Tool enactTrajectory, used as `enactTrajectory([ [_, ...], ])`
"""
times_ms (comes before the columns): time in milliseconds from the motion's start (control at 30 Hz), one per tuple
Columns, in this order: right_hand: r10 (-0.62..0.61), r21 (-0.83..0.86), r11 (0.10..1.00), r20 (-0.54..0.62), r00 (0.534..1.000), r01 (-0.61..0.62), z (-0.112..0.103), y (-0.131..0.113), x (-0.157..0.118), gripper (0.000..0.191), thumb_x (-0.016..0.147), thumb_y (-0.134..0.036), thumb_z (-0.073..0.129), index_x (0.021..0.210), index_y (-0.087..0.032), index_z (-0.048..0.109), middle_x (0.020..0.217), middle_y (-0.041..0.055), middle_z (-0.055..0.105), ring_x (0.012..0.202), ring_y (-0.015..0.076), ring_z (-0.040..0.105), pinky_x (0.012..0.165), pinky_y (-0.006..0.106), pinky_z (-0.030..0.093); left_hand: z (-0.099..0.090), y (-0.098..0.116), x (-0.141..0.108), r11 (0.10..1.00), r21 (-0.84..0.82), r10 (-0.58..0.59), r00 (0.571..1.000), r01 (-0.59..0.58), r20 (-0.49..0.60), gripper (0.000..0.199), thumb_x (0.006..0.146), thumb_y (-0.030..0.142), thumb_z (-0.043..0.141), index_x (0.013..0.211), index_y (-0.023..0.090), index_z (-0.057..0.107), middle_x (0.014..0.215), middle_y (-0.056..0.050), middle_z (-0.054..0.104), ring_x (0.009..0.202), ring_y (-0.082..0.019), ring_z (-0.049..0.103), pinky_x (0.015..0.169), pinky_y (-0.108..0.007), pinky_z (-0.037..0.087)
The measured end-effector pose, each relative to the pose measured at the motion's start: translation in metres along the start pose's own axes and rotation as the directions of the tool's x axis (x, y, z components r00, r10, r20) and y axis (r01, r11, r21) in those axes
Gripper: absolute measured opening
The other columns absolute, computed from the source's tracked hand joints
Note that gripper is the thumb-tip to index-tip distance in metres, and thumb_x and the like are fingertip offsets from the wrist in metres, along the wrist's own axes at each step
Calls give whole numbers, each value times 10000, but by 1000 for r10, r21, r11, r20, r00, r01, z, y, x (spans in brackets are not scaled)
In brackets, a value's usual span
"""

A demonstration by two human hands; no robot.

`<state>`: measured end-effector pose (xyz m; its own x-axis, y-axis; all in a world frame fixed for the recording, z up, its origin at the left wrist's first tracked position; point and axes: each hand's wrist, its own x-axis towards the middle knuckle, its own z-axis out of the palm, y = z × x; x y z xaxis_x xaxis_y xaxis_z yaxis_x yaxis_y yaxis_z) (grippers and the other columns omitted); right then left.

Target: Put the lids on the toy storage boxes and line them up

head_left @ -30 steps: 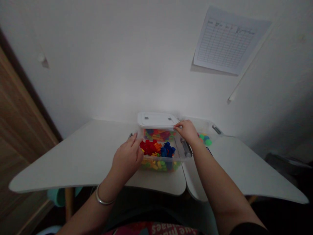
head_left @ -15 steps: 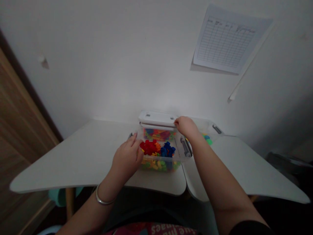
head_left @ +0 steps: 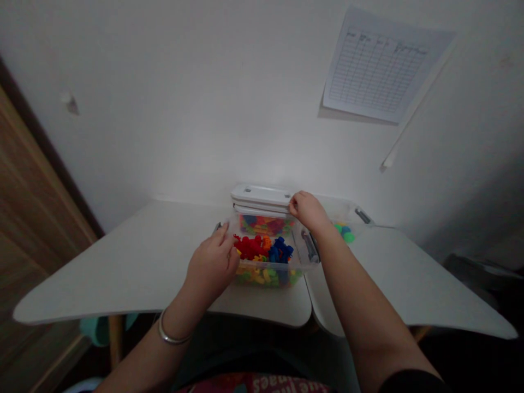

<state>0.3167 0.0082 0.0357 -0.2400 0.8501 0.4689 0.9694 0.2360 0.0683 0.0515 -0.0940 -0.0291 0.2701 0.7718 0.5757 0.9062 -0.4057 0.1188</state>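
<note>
A clear plastic box (head_left: 305, 266) stands on the table's front part, filled with red, blue, orange, yellow and green toy pieces (head_left: 256, 248). My left hand (head_left: 213, 262) lies over its left end, fingers curled round the rim; the fingertips are partly hidden. Behind the box, white lids (head_left: 262, 194) lean low against the wall, one close upon the other. My right hand (head_left: 307, 210) pinches the right end of these lids between thumb and fingers. Grey clip handles (head_left: 310, 246) show at the box's ends.
A second clear box (head_left: 360, 214) with green and blue pieces (head_left: 345, 232) stands behind my right forearm. Two white tabletops (head_left: 139, 256) meet at a gap near the middle. A printed sheet (head_left: 380, 65) hangs on the wall. A wooden door (head_left: 36, 207) is at far left.
My right hand has shifted very slightly to the left and up at the lid's end. The left hand and the box keep their places.
</note>
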Motion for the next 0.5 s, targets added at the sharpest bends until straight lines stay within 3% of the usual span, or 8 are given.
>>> enactTrajectory([
  [233,41,65,997,-149,988,-31,0,6,-7,158,892,-179,515,958,-115,644,979,155,653,964,247,576,895,340,423,0,1,0,1000,-6,1,1000,-1,7,388,910,230,352,1034,112,699,1386,-221,558,1229,-318,591,996,-472,512],
  [367,95,159,986,-345,934,-41,-9,2,-20,134,885,-190,497,932,-157,618,950,128,641,945,258,556,880,378,426,3,-2,-1,996,-91,-12,1000,11,-19,385,908,231,360,1127,109,652,1403,-226,539,1272,-328,554,1024,-519,482],
  [433,129,222,975,-443,887,-31,-17,-4,-32,121,889,-210,489,898,-173,604,913,108,632,914,251,548,856,379,427,5,-5,-3,982,-186,-34,999,29,-25,443,913,252,384,1292,89,544,1414,-240,523,1304,-329,523,1060,-538,445],
  [500,160,266,964,-494,855,-26,-26,-12,-46,111,893,-234,494,881,-182,591,893,95,622,896,245,539,844,381,422,9,-10,-4,948,-315,-62,998,51,-25,611,915,307,442,1465,72,322,1432,-269,486,1332,-339,490,1083,-552,413],
])
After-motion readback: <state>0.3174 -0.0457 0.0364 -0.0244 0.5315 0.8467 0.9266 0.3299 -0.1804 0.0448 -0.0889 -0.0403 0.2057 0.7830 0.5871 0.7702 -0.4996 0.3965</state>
